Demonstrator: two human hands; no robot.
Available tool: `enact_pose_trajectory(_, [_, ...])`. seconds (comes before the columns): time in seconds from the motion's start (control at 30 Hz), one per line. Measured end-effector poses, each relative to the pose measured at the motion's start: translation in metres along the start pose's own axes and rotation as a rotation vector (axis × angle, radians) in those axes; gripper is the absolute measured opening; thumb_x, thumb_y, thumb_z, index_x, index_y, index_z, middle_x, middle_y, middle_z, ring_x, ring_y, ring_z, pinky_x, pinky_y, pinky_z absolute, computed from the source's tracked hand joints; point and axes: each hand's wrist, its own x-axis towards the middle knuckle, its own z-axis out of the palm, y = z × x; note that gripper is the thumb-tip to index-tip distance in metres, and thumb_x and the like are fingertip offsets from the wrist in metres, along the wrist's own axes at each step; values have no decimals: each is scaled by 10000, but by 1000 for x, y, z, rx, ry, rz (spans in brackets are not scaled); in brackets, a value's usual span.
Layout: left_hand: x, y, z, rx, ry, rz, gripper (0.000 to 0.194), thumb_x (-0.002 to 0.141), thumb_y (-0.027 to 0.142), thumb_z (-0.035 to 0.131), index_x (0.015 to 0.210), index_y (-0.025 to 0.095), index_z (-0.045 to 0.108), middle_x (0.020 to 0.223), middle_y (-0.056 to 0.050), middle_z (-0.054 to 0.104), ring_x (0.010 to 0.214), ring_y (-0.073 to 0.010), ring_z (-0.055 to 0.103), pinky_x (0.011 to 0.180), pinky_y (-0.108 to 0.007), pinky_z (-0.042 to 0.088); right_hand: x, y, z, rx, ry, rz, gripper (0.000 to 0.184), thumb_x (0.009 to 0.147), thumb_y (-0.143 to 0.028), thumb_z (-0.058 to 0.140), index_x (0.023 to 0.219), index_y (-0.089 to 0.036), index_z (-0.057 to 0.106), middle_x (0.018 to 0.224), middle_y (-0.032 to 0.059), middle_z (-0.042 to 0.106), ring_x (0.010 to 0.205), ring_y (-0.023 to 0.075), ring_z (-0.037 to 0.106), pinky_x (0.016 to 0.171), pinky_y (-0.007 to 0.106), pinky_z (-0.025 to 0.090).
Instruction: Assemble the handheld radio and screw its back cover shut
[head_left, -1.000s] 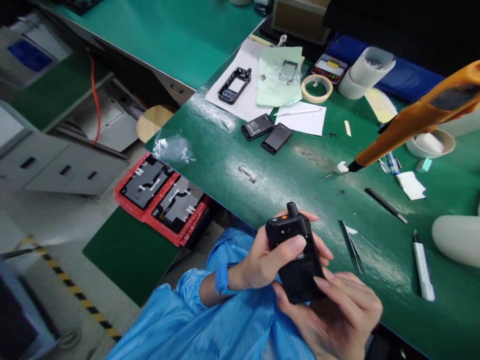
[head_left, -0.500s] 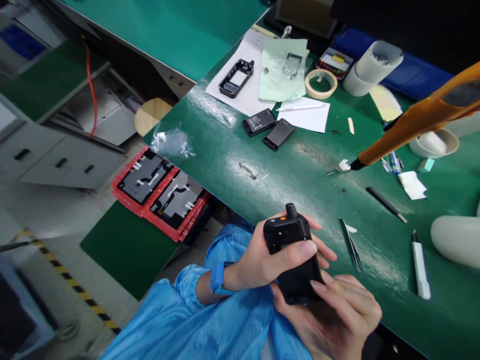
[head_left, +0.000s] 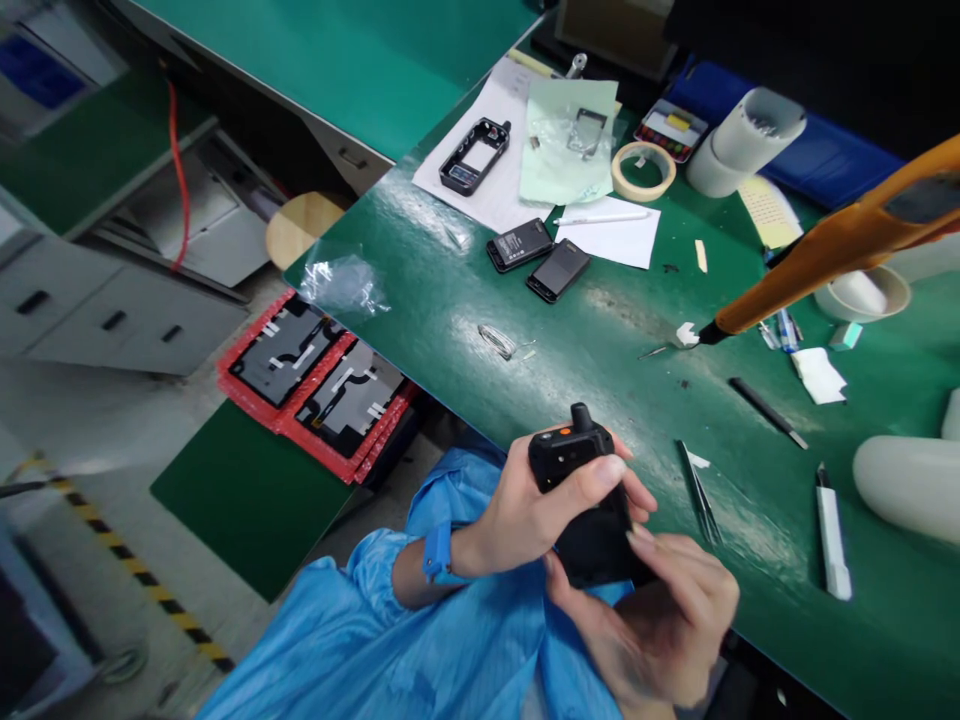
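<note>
A black handheld radio [head_left: 589, 540], with a stubby antenna and an orange button at its top, is held tilted over the front edge of the bench. My left hand [head_left: 525, 510] is closed around its upper part, thumb across the face and fingers behind. At the lower end, my right hand [head_left: 667, 610] grips the radio, thumb at the bottom corner and fingertips on the right side. Tweezers [head_left: 697, 490] lie on the bench to the right of both hands.
An orange tool [head_left: 810, 255] reaches in from the right. A knife [head_left: 832, 535] and a dark slim tool [head_left: 769, 412] lie below it. Two black battery-like packs [head_left: 559, 270], an open radio housing [head_left: 475, 155] and a tape roll [head_left: 643, 171] are farther back.
My right hand has shifted slightly up and left along the radio's lower end. My left thumb has moved slightly up the face; the radio remains in both hands.
</note>
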Motion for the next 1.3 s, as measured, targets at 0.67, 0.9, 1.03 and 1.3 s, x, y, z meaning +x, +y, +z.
enact_pose_trajectory(0.67, [139,44,-32,1700,-430,681,370,1193,274,479,1517,158,615,1540,-174,690,1415,-308,696,1206,-455,563,29,121,-10,-31,-408,-39,531,1094,-536,753,1528,-256,627,1309,138,807,1165,314,814,979,478,697])
enact_pose_trajectory(0.9, [245,38,8,1959,-453,713,403,1133,188,557,1510,80,648,1676,-250,624,1534,-334,637,1264,-482,520,31,129,-9,-92,-411,-105,615,1050,-493,799,1575,-249,591,1258,141,824,1110,326,828,945,494,707])
enact_pose_trajectory(1.03, [265,28,14,2031,-448,752,357,1139,307,675,1448,131,698,1586,-193,688,1442,-321,691,1202,-510,591,30,130,-9,-104,-402,-125,618,1030,-445,812,1574,-240,599,1258,149,830,1119,338,835,957,508,710])
enact_pose_trajectory(1.3, [267,13,9,2117,-410,793,448,1098,436,777,1460,186,690,1479,-132,714,1274,-297,748,1073,-528,677,29,128,-8,-86,-392,-138,621,1046,-438,801,1585,-232,571,1281,156,826,1138,333,837,971,498,711])
